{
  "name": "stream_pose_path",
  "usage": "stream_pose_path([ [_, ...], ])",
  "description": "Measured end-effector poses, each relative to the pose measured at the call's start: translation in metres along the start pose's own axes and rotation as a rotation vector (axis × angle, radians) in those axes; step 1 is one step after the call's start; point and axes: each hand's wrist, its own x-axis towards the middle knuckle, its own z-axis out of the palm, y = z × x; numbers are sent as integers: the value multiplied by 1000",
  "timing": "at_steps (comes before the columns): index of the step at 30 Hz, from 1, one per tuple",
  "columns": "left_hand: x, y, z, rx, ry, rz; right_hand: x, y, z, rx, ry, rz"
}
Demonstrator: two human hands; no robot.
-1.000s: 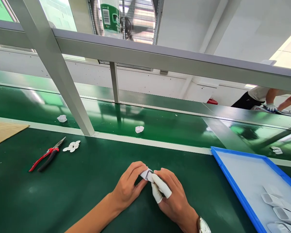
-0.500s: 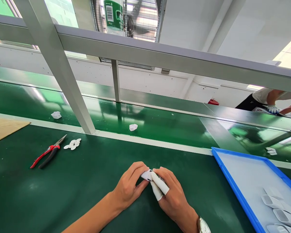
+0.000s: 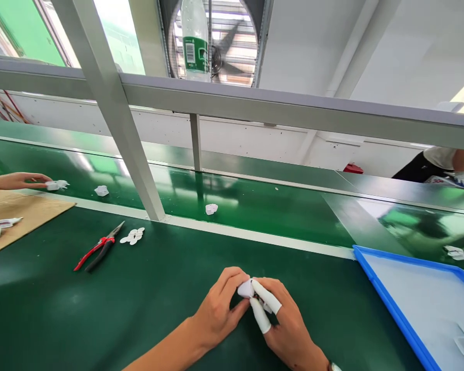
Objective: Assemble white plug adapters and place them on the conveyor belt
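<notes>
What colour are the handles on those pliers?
The pliers have one red handle and one black, seen in the head view.

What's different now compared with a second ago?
The view has tilted up and left. A co-worker's hand has come in at the far left, at a white piece on the belt. The loose white part on the belt has drifted left. Both the left hand and right hand still pinch the small white part; the pliers lie unmoved.

Small white part [image 3: 246,288] mostly hidden between the hands, blue tray [image 3: 390,299] cut off at right edge.
</notes>
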Motion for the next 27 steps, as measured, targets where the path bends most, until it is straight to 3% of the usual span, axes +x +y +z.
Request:
stream_pose_path([
  [5, -1, 1, 2, 35, 13, 25, -1, 3, 1, 144, -57, 112],
  [8, -1, 1, 2, 39, 13, -4, -4, 8, 2, 326, -104, 335],
  [12, 1, -2, 2, 38, 62, -1, -8, 13, 9, 598, -50, 646],
  [16, 3, -4, 1, 40, 79, 42, -8, 12, 12, 793, -34, 774],
  [21, 2, -5, 3, 31, 100, 39, -2, 8, 10, 714, -79, 694],
  [24, 1, -8, 5, 31, 71, 25, 1, 4, 12, 426, -102, 482],
  [27, 1, -11, 6, 52, 24, -11, 1, 1, 16, 112, -33, 229],
])
